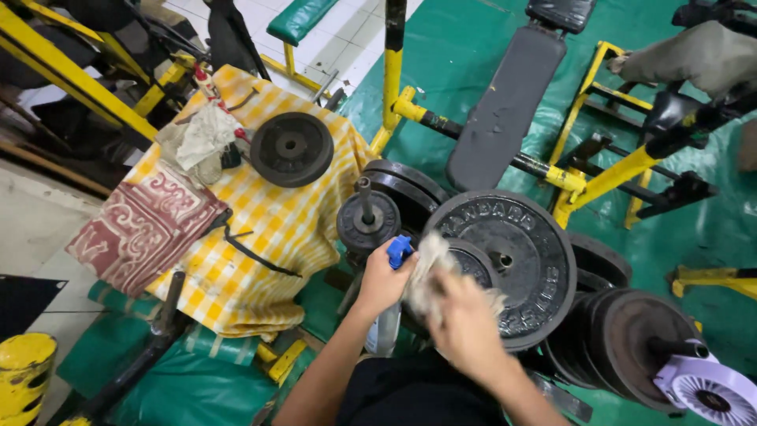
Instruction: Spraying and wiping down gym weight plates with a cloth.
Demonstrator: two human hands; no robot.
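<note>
My left hand (382,278) grips a spray bottle with a blue trigger head (398,250), its clear body hanging below the fist. My right hand (465,323) is blurred and closed on a pale rag (430,256), pressed against a small black weight plate (473,262). That small plate leans on a large black weight plate (524,260) standing upright in a rack. Just left of my left hand sits another small plate on a steel peg (367,219).
A yellow checked cloth (276,229) covers a bench with a black plate (292,148), a crumpled rag (206,136) and a red patterned towel (146,229). A grey padded bench (505,102) with a yellow frame lies behind. More plates (631,339) and a white fan (710,394) are right.
</note>
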